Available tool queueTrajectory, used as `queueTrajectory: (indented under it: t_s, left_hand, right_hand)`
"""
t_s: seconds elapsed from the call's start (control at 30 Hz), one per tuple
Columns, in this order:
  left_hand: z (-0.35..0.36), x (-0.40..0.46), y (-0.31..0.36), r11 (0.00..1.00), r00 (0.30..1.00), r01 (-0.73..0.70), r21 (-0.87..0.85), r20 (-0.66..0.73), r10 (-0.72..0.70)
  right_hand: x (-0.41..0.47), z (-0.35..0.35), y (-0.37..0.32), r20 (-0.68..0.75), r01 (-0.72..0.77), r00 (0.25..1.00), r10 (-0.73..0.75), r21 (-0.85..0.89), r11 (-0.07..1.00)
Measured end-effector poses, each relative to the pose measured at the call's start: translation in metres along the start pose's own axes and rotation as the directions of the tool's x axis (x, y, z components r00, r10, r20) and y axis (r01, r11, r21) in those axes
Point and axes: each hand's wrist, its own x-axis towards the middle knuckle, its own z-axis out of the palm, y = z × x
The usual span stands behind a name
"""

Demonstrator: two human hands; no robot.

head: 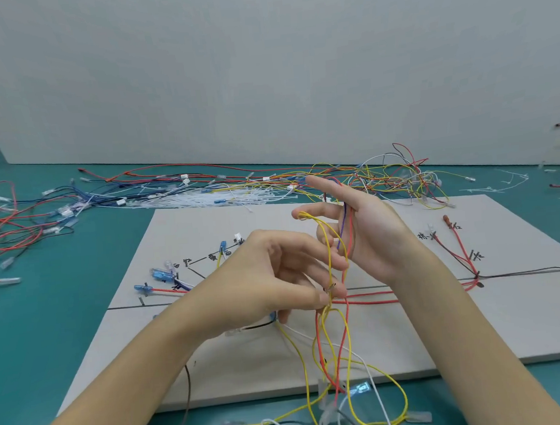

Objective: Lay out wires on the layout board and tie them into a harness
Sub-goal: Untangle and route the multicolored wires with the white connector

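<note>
Both hands are raised over the middle of the layout board (pixel 400 330), which lies flat on the teal table (pixel 45 334). The left hand (pixel 277 277) has its fingers curled, thumb and fingertips pinching a yellow wire (pixel 329 262) near a small metal tip. The right hand (pixel 368 231) is palm up, fingers spread and mostly straight — the yellow wire loops over one finger, and red and purple strands run down across the palm.

The held bundle runs roughly vertical, hanging from the hands toward the near edge, where the loose wire ends (pixel 339 407) trail off the board and blur together. The left fingers hide the exact pinch point.

Far side: a heap of spare wires (pixel 201 185) and white cable ties (pixel 223 197). The markings on the board are unreadable.
</note>
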Motion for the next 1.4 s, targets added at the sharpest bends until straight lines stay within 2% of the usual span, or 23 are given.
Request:
queueTrajectory:
  t_s: [0.43, 0.57, 0.7, 0.77, 0.8, 0.9, 0.97, 1.13, 1.27, 1.4]
  left_hand:
    - [-0.005, -0.002, 0.004, 1.0, 0.998, -0.027, 0.015, 0.05, 0.027]
    - [-0.011, -0.006, 0.005, 0.998, 0.99, -0.067, 0.006, 0.122, 0.065]
    - [-0.024, -0.005, 0.004, 0.992, 0.99, -0.111, 0.061, 0.099, 0.104]
    - [-0.03, -0.004, 0.005, 0.991, 0.984, -0.135, -0.01, 0.113, 0.136]
    - [-0.032, -0.005, 0.006, 0.986, 0.98, -0.135, -0.103, 0.135, 0.148]
    - [-0.038, -0.005, 0.007, 0.901, 0.959, -0.034, -0.433, 0.239, 0.151]
    - [-0.035, -0.004, 0.005, 0.868, 0.961, 0.013, -0.497, 0.247, 0.127]
    - [-0.02, 0.002, -0.001, 0.903, 0.995, 0.07, -0.424, 0.089, -0.035]
    - [-0.014, 0.006, -0.003, 0.924, 0.997, 0.039, -0.382, -0.045, -0.061]
    - [-0.011, 0.01, -0.008, 0.904, 0.98, 0.054, -0.425, -0.152, -0.131]
  right_hand:
    - [-0.001, -0.004, -0.004, 0.01, 0.015, 1.0, -0.013, -0.154, 0.988]
    - [-0.002, -0.005, -0.004, -0.063, 0.03, 0.997, -0.044, -0.204, 0.979]
    - [-0.002, -0.006, -0.005, -0.123, 0.035, 0.99, -0.068, -0.254, 0.967]
    - [-0.003, -0.008, -0.006, -0.126, 0.029, 0.991, -0.056, -0.208, 0.978]
    - [-0.003, -0.008, -0.006, -0.118, 0.028, 0.992, -0.049, -0.17, 0.985]
    - [-0.003, -0.008, -0.007, -0.067, 0.03, 0.997, -0.035, -0.071, 0.997]
    - [-0.004, -0.006, -0.006, -0.015, 0.027, 1.0, -0.027, -0.033, 0.999]
    - [-0.004, -0.003, -0.004, 0.039, 0.011, 0.999, -0.011, 0.022, 1.0]
    - [-0.005, -0.003, -0.004, 0.034, -0.019, 0.999, 0.018, 0.031, 0.999]
    - [-0.006, -0.002, -0.002, 0.092, -0.042, 0.995, 0.041, 0.011, 0.999]
